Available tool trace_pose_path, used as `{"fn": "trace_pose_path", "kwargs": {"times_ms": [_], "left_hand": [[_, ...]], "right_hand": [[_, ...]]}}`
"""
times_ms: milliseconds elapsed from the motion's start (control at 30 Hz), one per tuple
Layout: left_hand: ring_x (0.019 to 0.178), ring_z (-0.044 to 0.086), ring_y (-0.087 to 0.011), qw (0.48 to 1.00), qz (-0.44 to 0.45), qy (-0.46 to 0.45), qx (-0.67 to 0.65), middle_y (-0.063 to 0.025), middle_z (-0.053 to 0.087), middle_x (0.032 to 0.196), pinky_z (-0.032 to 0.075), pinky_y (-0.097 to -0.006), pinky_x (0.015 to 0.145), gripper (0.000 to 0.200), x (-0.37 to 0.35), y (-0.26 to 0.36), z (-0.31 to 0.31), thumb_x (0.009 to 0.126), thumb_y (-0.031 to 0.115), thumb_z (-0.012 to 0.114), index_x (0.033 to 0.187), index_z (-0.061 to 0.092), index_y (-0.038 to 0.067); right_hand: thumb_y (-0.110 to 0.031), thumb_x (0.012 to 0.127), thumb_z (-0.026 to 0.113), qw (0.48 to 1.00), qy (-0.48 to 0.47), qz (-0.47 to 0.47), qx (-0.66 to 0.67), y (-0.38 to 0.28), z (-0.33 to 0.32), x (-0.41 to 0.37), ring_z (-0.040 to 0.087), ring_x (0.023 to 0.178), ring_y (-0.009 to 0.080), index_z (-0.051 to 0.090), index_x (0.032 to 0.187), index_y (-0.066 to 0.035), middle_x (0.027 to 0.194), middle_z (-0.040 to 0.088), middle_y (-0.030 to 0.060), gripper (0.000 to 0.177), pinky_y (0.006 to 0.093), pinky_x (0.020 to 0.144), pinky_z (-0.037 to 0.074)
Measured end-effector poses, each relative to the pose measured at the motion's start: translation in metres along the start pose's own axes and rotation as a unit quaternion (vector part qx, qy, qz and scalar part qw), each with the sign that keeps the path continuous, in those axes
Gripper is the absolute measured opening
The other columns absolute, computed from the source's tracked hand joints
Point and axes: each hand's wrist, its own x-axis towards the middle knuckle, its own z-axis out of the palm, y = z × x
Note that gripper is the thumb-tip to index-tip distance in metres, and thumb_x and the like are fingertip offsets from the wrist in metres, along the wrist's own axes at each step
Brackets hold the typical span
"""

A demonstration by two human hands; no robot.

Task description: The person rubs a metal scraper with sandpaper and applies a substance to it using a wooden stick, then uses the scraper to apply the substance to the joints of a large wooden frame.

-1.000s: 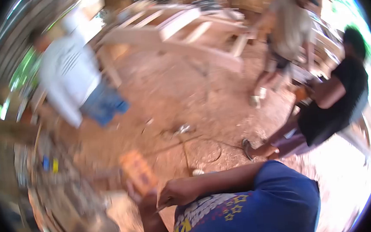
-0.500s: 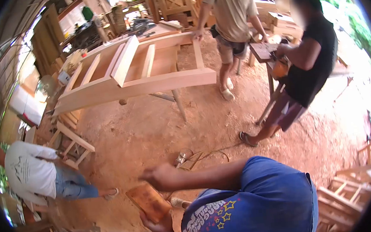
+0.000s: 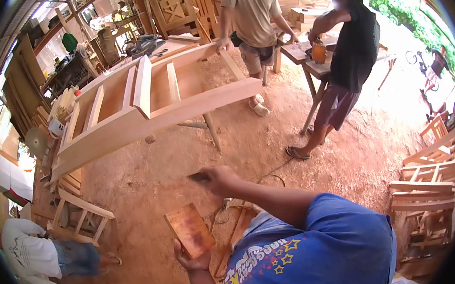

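Note:
My left hand grips the lower edge of a flat rectangular piece, orange-brown with dark stains. Its fingers wrap round the edge and are partly hidden. Above and to the right of the piece, apart from it, my right hand is closed on a small dark flat object pointing left. What this object is cannot be made out.
A large wooden frame stands on supports ahead. One person touches it; another works with an orange tool at a bench. A third person bends at the left. Stacked wooden frames stand right; a cord lies on the floor.
My right hand has moved up and away from the stained piece, and the dark object now shows. The piece is tilted differently. The view has shifted; the person at left is bent lower.

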Motion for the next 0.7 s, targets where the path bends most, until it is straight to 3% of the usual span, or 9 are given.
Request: {"fn": "trace_pose_path", "kwargs": {"times_ms": [100,200,333,400,500,600,700], "left_hand": [[0.137,0.053,-0.0382,0.991,-0.024,-0.132,-0.020,-0.0140,0.051,0.155,0.043,-0.0601,0.114,0.086,0.001,0.005,0.026,0.093,0.053,0.066,0.161,0.036,0.011],[0.134,0.056,-0.0378,0.990,0.031,-0.140,-0.007,-0.0136,0.053,0.152,0.048,-0.0620,0.108,0.090,0.002,0.005,0.042,0.090,0.048,0.071,0.162,0.033,0.010],[0.127,0.061,-0.0300,0.987,0.044,0.035,0.153,-0.0108,0.060,0.142,0.053,-0.0557,0.103,0.079,0.014,0.021,-0.040,0.091,0.042,0.074,0.156,0.042,0.009],[0.129,0.058,-0.0263,0.946,0.021,0.147,0.289,-0.0097,0.061,0.138,0.051,-0.0539,0.106,0.075,0.024,0.025,-0.065,0.090,0.042,0.076,0.149,0.048,0.005],[0.118,0.064,-0.0219,0.957,0.006,0.241,0.161,-0.0027,0.067,0.132,0.054,-0.0436,0.098,0.055,0.036,0.017,-0.085,0.096,0.041,0.070,0.141,0.058,0.012],[0.105,0.068,-0.0171,0.899,0.045,0.427,0.085,0.0046,0.070,0.126,0.054,-0.0308,0.077,0.041,0.039,0.003,-0.016,0.101,0.043,0.065,0.135,0.065,0.020],[0.098,0.068,-0.0128,0.896,0.092,0.434,-0.013,0.0101,0.072,0.121,0.047,-0.0268,0.065,0.036,0.021,-0.008,-0.067,0.101,0.047,0.063,0.131,0.067,0.027]], "right_hand": [[-0.023,0.088,0.072,0.999,0.030,0.021,-0.013,0.040,-0.030,-0.001,0.073,0.100,0.0374,0.071,0.121,-0.007,0.107,0.075,0.0205,0.037,0.0440,0.087,0.057],[-0.024,0.086,0.073,0.998,0.028,0.050,-0.015,0.094,-0.038,-0.005,0.074,0.099,0.0375,0.071,0.122,-0.007,0.106,0.075,0.0207,0.040,0.0447,0.087,0.057],[-0.025,0.085,0.074,0.995,-0.001,0.095,-0.008,0.151,-0.025,0.010,0.074,0.098,0.0378,0.071,0.123,-0.007,0.106,0.075,0.0211,0.042,0.0454,0.088,0.057],[-0.025,0.086,0.072,0.995,-0.050,0.084,0.009,0.132,-0.030,0.019,0.073,0.098,0.0381,0.071,0.123,-0.007,0.107,0.075,0.0210,0.040,0.0458,0.088,0.056],[-0.025,0.089,0.070,0.995,-0.104,0.006,0.011,0.117,-0.021,0.061,0.073,0.098,0.0388,0.070,0.124,-0.007,0.108,0.075,0.0210,0.039,0.0461,0.088,0.056],[-0.026,0.091,0.068,0.983,-0.180,-0.032,0.012,0.089,-0.023,0.091,0.073,0.098,0.0399,0.068,0.127,-0.008,0.109,0.075,0.0212,0.041,0.0462,0.087,0.056],[-0.026,0.091,0.069,0.970,-0.242,-0.023,-0.012,0.077,-0.018,0.110,0.073,0.097,0.0396,0.066,0.130,-0.008,0.109,0.075,0.0213,0.043,0.0461,0.087,0.056]]}}
